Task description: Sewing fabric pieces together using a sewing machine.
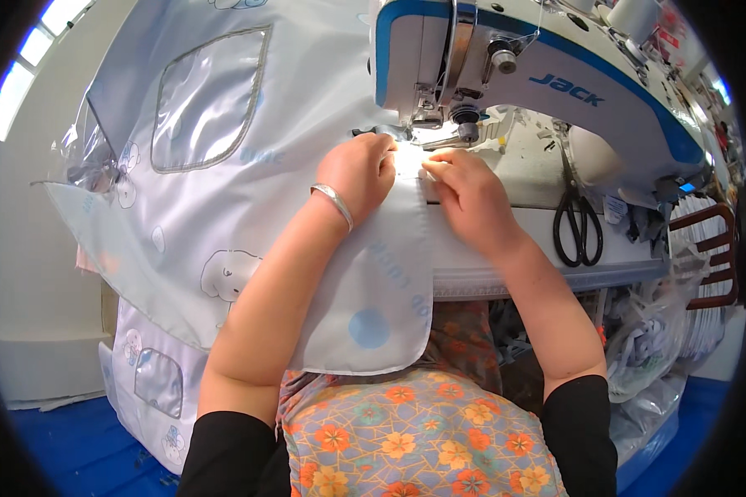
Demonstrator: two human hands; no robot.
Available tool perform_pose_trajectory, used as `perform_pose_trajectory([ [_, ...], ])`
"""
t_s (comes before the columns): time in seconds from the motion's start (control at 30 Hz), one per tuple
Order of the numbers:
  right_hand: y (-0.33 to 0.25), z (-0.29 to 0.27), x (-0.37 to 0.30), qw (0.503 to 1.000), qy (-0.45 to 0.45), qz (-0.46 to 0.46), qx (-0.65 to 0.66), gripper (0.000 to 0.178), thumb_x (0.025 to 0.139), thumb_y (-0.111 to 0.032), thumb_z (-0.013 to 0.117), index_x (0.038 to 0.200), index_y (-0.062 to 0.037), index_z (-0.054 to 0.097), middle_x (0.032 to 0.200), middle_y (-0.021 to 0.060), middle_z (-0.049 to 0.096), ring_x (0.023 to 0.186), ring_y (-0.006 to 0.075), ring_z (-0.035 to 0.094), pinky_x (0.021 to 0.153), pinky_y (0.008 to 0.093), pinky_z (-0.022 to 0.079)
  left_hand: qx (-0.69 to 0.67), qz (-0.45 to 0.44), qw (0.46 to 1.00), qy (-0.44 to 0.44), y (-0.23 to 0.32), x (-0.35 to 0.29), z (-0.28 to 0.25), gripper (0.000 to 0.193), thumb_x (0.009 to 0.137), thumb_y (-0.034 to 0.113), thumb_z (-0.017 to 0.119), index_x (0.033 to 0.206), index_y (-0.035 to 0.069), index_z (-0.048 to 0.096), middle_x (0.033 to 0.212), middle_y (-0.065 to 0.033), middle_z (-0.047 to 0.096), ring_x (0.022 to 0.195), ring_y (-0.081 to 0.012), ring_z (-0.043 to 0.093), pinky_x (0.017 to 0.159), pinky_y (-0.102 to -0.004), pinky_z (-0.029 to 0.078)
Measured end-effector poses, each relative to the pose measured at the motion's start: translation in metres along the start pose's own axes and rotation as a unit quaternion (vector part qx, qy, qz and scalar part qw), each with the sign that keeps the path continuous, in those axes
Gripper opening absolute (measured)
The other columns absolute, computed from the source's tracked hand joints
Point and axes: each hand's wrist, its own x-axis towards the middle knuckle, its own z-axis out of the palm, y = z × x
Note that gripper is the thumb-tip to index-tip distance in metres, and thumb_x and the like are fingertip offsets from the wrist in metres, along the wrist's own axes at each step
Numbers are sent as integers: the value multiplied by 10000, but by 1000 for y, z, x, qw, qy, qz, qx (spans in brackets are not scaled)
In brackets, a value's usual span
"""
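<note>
A pale, shiny printed cloth (298,74) with cartoon animals spreads over the left of the table, and one rounded flap of it hangs toward my lap. My left hand (358,172), a silver bangle on its wrist, is curled closed on the cloth just below the needle area of a white and blue sewing machine (506,91). Thumb and fingers of my right hand (472,197) pinch the cloth's right edge, close beside the left. Bright lamp light washes out the fabric between my fingertips. The needle tip cannot be made out.
Black-handled scissors (578,224) lie on the table right of my right hand. A clear plastic window (211,99) is sewn into the cloth. Clear plastic bags (646,340) and a brown chair back (709,257) stand at the right. Thread scraps dot the machine bed.
</note>
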Motion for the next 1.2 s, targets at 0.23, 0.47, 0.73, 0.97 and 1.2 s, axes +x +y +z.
perform_pose_trajectory([
  [0.23, -9, 2, 1, 995, -42, -43, -76, 333, 796, 18, 633, 1118, -47, 685, 1164, 95, 688, 1056, 290, 622, 929, 403, 513, 140, 205, 958, 143, 14, -14, 3, 179, 843, 127, 625, 998, 66, 692, 1073, -104, 694, 1052, -277, 629, 886, -415, 501],
  [0.47, -6, 3, 5, 991, -69, -61, -97, 375, 804, -40, 631, 1178, -33, 654, 1196, 116, 678, 1083, 291, 615, 963, 409, 497, 105, 203, 970, 83, 1, -22, 16, 287, 809, 114, 639, 1072, 12, 692, 1136, -102, 686, 1102, -255, 598, 965, -401, 465],
  [0.73, -11, 5, 1, 991, -70, -56, -95, 362, 799, -35, 636, 1159, -21, 673, 1210, 124, 668, 1098, 294, 613, 985, 400, 495, 149, 194, 969, -14, 9, -22, -16, 408, 820, 166, 626, 1187, -13, 635, 1348, -158, 579, 1264, -290, 513, 1050, -477, 404],
  [0.97, -11, 5, 1, 989, -63, -75, -113, 345, 803, -11, 638, 1146, -18, 676, 1197, 127, 671, 1106, 286, 621, 983, 392, 503, 126, 156, 950, -238, -11, -186, -95, 722, 803, 309, 698, 1409, -18, 480, 1536, -235, 394, 1431, -350, 397, 1167, -591, 249],
  [1.2, -16, 2, -2, 990, -63, -89, -95, 306, 828, 12, 636, 1131, -1, 675, 1174, 144, 677, 1068, 302, 653, 945, 384, 532, 159, 186, 970, -13, -88, -205, -120, 526, 817, -32, 581, 1337, 41, 554, 1446, -246, 497, 1350, -408, 484, 1132, -575, 333],
])
